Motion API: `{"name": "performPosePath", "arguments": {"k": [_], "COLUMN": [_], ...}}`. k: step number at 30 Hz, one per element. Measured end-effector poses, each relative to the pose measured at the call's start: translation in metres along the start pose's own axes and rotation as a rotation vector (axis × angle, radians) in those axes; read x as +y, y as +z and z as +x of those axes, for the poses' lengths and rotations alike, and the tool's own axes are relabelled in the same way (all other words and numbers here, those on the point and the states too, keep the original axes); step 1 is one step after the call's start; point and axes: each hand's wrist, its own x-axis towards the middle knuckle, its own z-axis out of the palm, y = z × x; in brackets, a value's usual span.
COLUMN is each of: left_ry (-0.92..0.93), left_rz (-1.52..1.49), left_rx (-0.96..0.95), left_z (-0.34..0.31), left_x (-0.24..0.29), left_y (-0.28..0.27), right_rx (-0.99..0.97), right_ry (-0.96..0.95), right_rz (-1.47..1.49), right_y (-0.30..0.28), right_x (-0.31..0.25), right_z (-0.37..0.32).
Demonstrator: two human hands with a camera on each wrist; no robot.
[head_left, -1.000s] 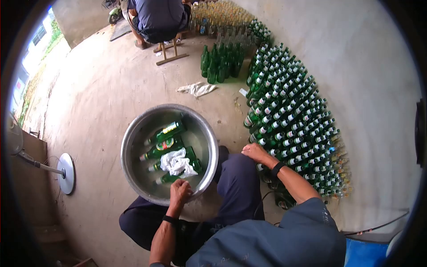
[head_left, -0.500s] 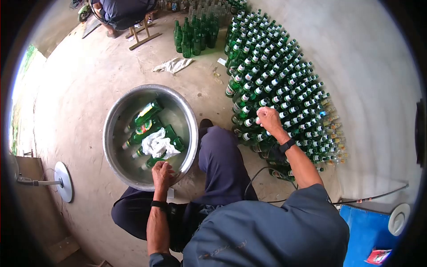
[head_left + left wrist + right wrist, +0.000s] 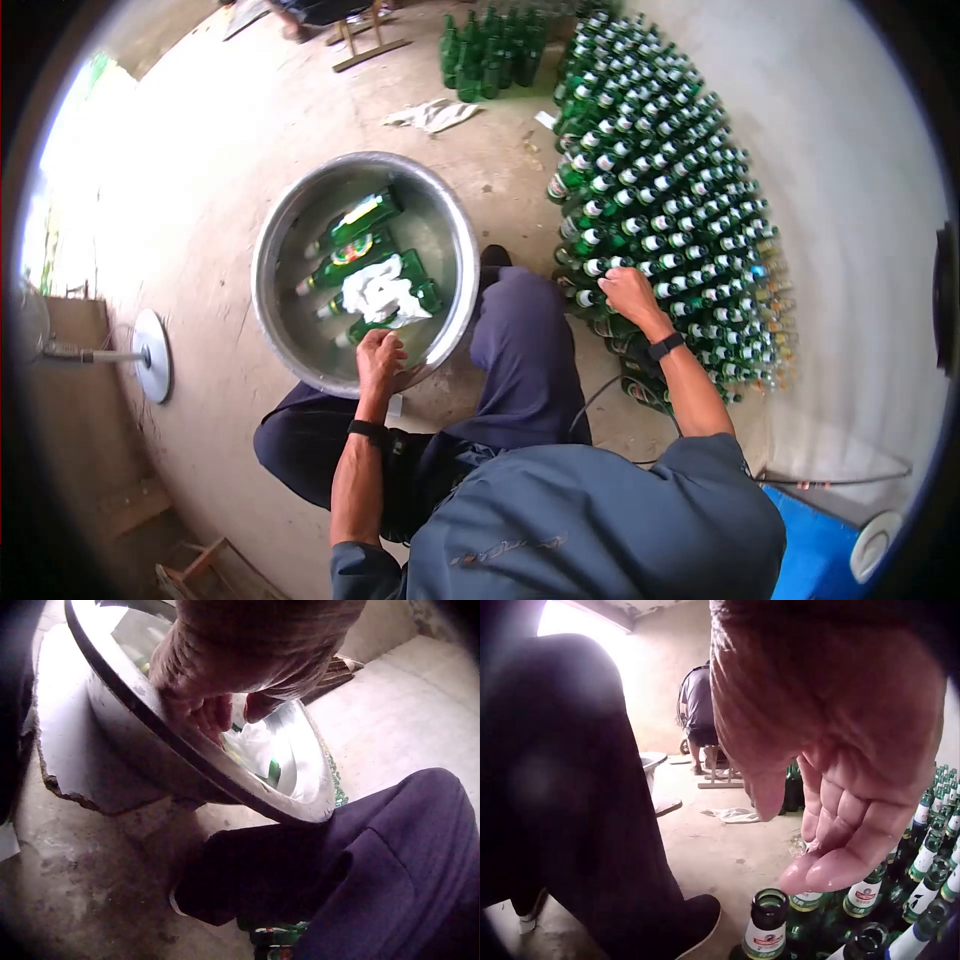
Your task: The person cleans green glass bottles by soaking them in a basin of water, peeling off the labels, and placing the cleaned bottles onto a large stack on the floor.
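My left hand rests over the near rim of a wide metal basin, its fingers loosely bent and holding nothing. Inside the basin several green beer bottles lie on their sides in water, and a bunched white cloth sits on top of them. Out to the right, my right hand hangs over the near edge of a large group of standing green bottles. In the right wrist view its fingers droop, thumb apart, with fingertips close above a bottle neck; nothing is gripped.
Another batch of green bottles stands farther off, with a pale rag on the floor nearby. Beyond it a person sits on a wooden stool. A fan with a round base is at left. A black cable runs beside my knee.
My right hand has left my knee, moved right over the standing bottles and come down near their necks. The left hand stays at the basin rim. The head view has tilted downward.
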Motion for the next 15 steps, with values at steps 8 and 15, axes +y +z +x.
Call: {"name": "performPosePath", "arguments": {"k": [8,15], "left_ry": [0.070,0.249], "left_rz": [0.089,0.359], "left_rx": [0.000,0.205], "left_z": [-0.001,0.007], "left_x": [0.005,0.002], "left_y": [0.003,-0.017], "right_rx": [0.057,0.001], "right_ry": [-0.056,-0.156], "right_rz": [0.003,-0.389], "right_y": [-0.015,0.006], "right_x": [-0.041,-0.041], "right_z": [0.024,0.012]}}
